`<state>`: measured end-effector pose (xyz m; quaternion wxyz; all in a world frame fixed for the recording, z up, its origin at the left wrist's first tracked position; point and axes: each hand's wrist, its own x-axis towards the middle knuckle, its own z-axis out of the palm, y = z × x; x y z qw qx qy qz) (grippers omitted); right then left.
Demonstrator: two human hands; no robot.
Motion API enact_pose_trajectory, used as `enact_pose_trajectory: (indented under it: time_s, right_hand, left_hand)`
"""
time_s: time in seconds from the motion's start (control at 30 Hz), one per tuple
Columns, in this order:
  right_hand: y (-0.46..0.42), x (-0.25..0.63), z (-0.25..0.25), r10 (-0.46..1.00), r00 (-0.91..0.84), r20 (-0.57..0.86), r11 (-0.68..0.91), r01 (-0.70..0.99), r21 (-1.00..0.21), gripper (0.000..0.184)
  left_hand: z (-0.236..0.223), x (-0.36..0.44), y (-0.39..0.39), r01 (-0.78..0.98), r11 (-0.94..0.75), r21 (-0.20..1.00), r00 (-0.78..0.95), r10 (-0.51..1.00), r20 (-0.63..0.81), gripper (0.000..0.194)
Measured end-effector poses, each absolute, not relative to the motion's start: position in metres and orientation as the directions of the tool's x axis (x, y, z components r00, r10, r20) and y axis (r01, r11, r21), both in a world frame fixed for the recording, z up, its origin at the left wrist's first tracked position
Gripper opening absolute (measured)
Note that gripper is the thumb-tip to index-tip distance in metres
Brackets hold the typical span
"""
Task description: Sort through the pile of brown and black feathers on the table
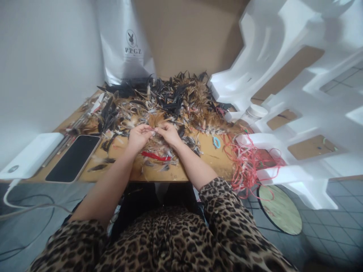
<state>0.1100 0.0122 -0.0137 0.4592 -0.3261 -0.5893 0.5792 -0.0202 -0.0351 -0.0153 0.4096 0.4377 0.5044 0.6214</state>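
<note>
My left hand (138,136) and my right hand (170,134) meet fingertip to fingertip over a low wooden table (210,158). Both pinch something small between them at the near edge of a big heap of brown and black feathers (167,100); what they pinch is too small to name, perhaps a feather. A red strip (154,156) lies on the table just below my hands, among loose feathers. Both forearms are bare and the sleeves carry a leopard print.
A black phone (74,157) and a white power bank (31,155) with its cable lie at the left. A tangle of red bands (245,162), a blue loop (216,142) and a white jar (255,113) sit at the right beside white foam packing (297,94). A silver bag (127,41) stands behind.
</note>
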Motion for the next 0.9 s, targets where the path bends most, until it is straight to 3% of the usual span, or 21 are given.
enact_pose_trajectory:
  time_s: [0.33, 0.5, 0.7, 0.9]
  right_hand:
    - [0.016, 0.111, -0.019, 0.911, -0.398, 0.109, 0.014, -0.234, -0.972, 0.034]
    - [0.014, 0.114, -0.012, 0.912, -0.389, 0.131, 0.05, -0.212, -0.976, 0.034]
    - [0.015, 0.113, -0.015, 0.855, -0.509, 0.101, -0.041, -0.261, -0.964, 0.034]
    - [0.024, 0.119, -0.006, 0.916, -0.387, 0.102, 0.012, -0.227, -0.974, 0.028]
  left_hand:
    - [-0.015, -0.026, -0.035, -0.257, 0.008, 0.966, -0.12, 0.992, -0.041, 0.031]
    - [-0.017, -0.027, -0.035, -0.19, -0.034, 0.981, -0.139, 0.99, 0.008, 0.033]
    - [-0.016, -0.027, -0.036, -0.231, -0.016, 0.973, -0.103, 0.995, -0.008, 0.031]
    - [-0.016, -0.023, -0.034, -0.15, -0.106, 0.983, -0.209, 0.975, 0.073, 0.036]
